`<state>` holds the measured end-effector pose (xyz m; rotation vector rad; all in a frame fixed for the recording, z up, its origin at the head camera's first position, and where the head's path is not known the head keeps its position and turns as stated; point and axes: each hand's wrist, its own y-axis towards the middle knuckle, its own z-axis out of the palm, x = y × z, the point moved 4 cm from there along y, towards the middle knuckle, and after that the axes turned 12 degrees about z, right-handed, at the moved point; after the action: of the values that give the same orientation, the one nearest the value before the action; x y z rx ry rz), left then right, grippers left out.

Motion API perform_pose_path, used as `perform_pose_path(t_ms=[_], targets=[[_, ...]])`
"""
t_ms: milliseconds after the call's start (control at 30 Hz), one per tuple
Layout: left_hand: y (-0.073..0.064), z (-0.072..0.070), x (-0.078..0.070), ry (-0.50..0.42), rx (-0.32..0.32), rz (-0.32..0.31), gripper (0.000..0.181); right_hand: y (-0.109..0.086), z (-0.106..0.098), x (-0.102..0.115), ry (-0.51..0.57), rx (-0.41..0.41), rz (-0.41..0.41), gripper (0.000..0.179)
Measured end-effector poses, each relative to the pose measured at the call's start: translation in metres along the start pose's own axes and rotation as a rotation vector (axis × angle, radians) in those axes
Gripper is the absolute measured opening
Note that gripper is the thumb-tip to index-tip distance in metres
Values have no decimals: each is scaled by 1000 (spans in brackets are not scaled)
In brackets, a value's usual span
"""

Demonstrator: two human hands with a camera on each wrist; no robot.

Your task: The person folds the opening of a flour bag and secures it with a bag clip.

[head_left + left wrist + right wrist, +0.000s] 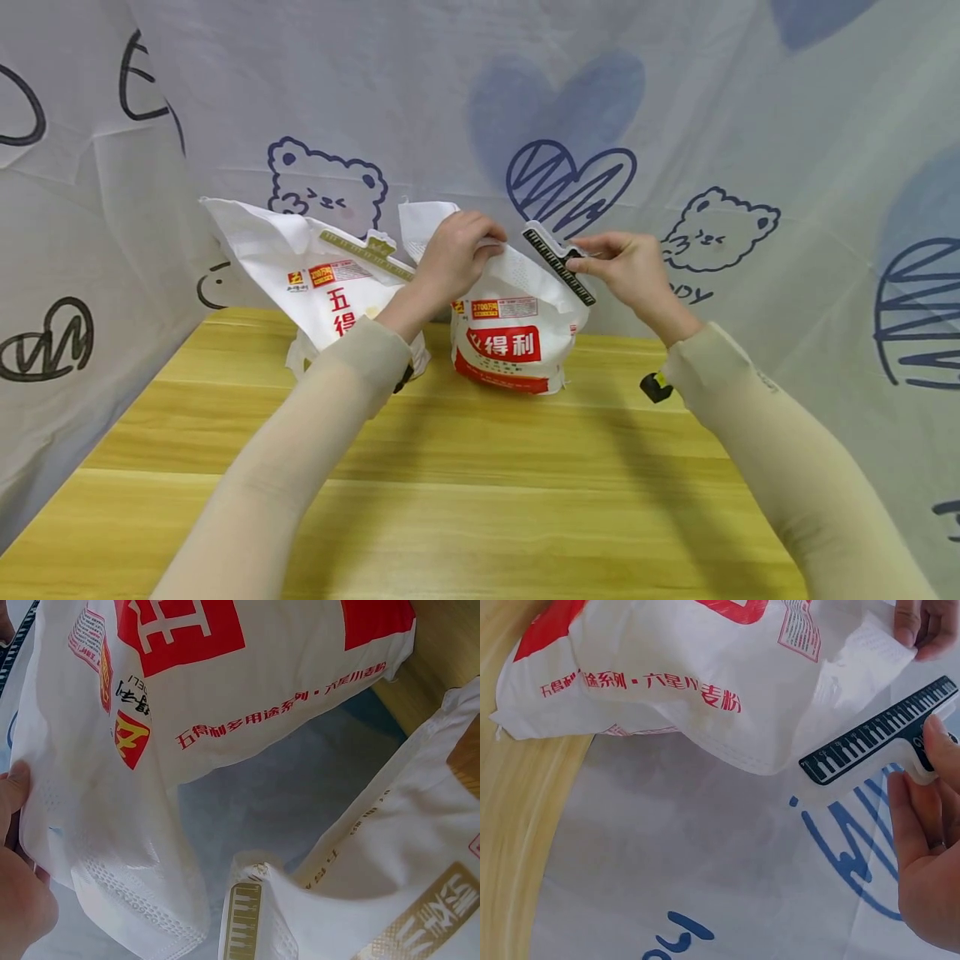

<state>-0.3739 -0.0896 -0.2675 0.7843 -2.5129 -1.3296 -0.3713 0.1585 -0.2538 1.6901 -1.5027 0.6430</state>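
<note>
A white flour bag [510,333] with red print stands toward the back of the table. My left hand [457,254] pinches its folded top edge; in the left wrist view those fingers [19,787] are at the left border. Between thumb and fingers, my right hand [633,267] holds a black clip [558,265] with a piano-key pattern. The clip slants close beside the bag's right upper edge, its long bar overlapping that edge in the head view. In the right wrist view the clip [877,731] lies just off the bag's top.
On the left leans a second white flour bag [277,250], a gold piano-key clip [367,252] across its upper part. Both bags stand on a wooden table [480,500]. Behind hangs a pale cloth [450,83] with bear and heart drawings.
</note>
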Motion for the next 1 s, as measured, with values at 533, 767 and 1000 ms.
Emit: perform_pose_path(t_ms=[533,767,1000], targets=[[0,0,1,21,-44,0,8,16,9,-7,131,104,97,32],[2,0,0,21,-38,-5,7,15,20,-11,109,123,109,30],[3,-3,-3,20,-45,-6,6,16,26,-13,99,143,93,31]])
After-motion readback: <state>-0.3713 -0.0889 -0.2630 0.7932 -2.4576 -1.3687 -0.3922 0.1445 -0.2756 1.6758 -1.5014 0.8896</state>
